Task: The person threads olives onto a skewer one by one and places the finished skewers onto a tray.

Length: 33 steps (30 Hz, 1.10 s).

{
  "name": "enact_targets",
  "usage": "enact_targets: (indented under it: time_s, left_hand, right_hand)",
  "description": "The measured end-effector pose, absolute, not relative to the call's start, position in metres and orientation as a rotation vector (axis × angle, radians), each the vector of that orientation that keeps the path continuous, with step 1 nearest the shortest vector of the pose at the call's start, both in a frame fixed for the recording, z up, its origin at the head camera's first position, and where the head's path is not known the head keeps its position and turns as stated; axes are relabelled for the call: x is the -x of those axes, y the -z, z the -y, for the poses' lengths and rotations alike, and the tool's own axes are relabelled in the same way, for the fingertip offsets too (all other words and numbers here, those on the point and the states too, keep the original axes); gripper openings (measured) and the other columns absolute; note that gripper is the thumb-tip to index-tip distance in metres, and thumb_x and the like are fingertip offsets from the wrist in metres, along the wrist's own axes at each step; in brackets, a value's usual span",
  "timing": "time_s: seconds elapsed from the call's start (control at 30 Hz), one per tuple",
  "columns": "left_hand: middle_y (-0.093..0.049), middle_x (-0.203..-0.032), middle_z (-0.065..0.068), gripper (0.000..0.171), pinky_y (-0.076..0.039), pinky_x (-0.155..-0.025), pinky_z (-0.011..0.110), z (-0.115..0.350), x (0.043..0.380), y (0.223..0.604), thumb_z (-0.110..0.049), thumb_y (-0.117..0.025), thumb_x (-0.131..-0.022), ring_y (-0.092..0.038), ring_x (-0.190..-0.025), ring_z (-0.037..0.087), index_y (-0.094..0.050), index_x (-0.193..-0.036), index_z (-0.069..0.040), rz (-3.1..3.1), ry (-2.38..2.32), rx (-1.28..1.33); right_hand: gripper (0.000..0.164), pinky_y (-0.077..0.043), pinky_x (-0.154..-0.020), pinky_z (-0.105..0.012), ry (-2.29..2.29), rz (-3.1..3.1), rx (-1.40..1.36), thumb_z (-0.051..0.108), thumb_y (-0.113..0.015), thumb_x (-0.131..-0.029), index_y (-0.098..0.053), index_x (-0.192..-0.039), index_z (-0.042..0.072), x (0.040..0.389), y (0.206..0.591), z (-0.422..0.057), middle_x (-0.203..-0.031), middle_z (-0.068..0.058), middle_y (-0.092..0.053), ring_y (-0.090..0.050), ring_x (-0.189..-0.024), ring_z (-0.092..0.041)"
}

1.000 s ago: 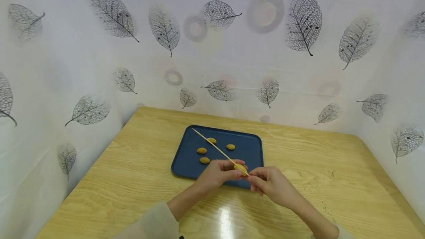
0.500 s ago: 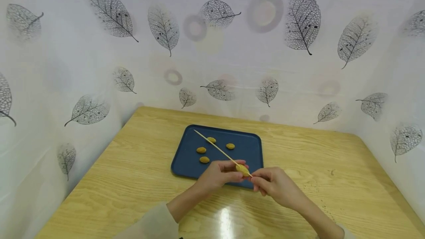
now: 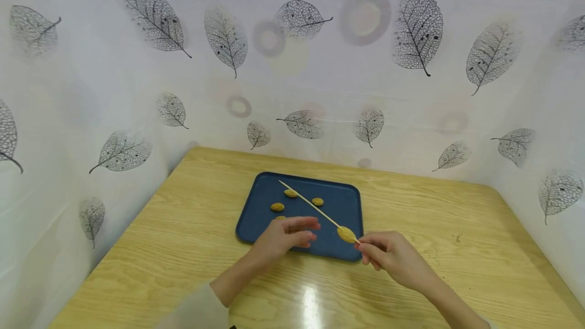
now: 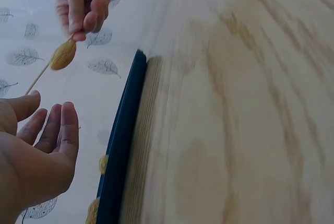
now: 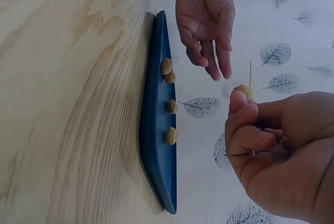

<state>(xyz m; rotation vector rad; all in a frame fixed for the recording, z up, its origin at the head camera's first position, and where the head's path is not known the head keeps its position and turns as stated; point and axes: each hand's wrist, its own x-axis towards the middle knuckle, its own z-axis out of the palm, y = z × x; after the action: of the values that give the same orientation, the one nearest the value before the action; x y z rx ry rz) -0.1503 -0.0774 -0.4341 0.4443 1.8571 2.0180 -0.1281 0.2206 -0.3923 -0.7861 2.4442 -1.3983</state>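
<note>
A thin wooden skewer [image 3: 313, 206] passes through a yellow-brown, wrinkled oval piece [image 3: 346, 234], like an almond or dried fruit, near its lower end. My right hand [image 3: 393, 258] pinches that end just below the piece between thumb and fingers. The skewer slants up to the left above the blue tray [image 3: 340, 257]. My left hand [image 3: 283, 237] is held over the tray's near edge, fingers apart and holding nothing. In the left wrist view, a gap separates its fingertips from the pierced piece [image 4: 63, 55].
More oval pieces lie on the tray, among them one at the left [image 3: 277, 207] and one to the right [image 3: 317, 201]; another is partly hidden by the left hand. A wooden table [image 3: 192, 217] carries the tray. Leaf-patterned cloth [image 3: 320, 75] stands behind and at the sides.
My left hand has let go of the pierced piece and drawn back to the left. The right hand has moved right, taking the skewer and piece along.
</note>
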Motion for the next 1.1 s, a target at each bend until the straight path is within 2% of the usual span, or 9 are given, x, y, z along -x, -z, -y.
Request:
enact_targets:
  time_s: [0.2,0.37,0.7,0.93,1.1]
  left_hand:
    - [-0.062,-0.138,0.021,0.044,-0.059,-0.095,0.034,0.099,0.159,0.435,-0.013,-0.064,-0.104,-0.066,-0.115,0.026,-0.057,-0.144,0.005,-1.938,-2.036,-0.393]
    - [-0.061,-0.138,0.026,0.042,-0.059,-0.095,0.032,0.117,0.165,0.434,-0.009,-0.062,-0.104,-0.062,-0.122,0.036,-0.056,-0.143,0.008,-2.047,-2.053,-0.318]
    - [-0.068,-0.131,0.019,0.034,-0.061,-0.092,0.036,0.142,0.179,0.435,-0.006,-0.065,-0.102,-0.068,-0.114,0.031,-0.066,-0.134,0.005,-2.424,-1.810,-0.251]
    - [-0.073,-0.119,0.009,0.026,-0.059,-0.093,0.039,0.139,0.186,0.444,-0.005,-0.072,-0.097,-0.068,-0.111,0.027,-0.074,-0.122,-0.002,-2.636,-1.528,-0.245]
    - [-0.075,-0.113,0.009,0.023,-0.060,-0.091,0.040,0.133,0.188,0.447,-0.004,-0.075,-0.094,-0.069,-0.106,0.025,-0.076,-0.117,0.000,-2.676,-1.450,-0.273]
  right_hand:
    - [0.020,-0.038,-0.042,-0.022,1.392,-2.473,0.762,0.015,-0.060,-0.106,-0.073,-0.096,0.004,0.127,0.395,-0.230,-0.066,0.001,-0.056,-0.045,-0.053,-0.004]
    - [0.019,-0.035,-0.040,-0.023,1.420,-2.445,0.716,0.011,-0.060,-0.106,-0.073,-0.101,-0.001,0.126,0.397,-0.238,-0.067,-0.003,-0.058,-0.046,-0.054,-0.005]
    - [0.021,-0.031,-0.038,-0.029,1.410,-2.396,0.672,0.006,-0.055,-0.108,-0.073,-0.104,-0.004,0.126,0.405,-0.253,-0.067,-0.009,-0.058,-0.044,-0.051,-0.011]
    - [0.021,-0.034,-0.039,-0.029,1.404,-2.400,0.664,0.006,-0.054,-0.108,-0.073,-0.104,-0.004,0.124,0.406,-0.258,-0.068,-0.005,-0.058,-0.046,-0.052,-0.013]
    - [0.021,-0.034,-0.040,-0.029,1.393,-2.409,0.671,0.006,-0.054,-0.108,-0.072,-0.102,-0.003,0.123,0.407,-0.260,-0.066,-0.005,-0.055,-0.045,-0.052,-0.012]
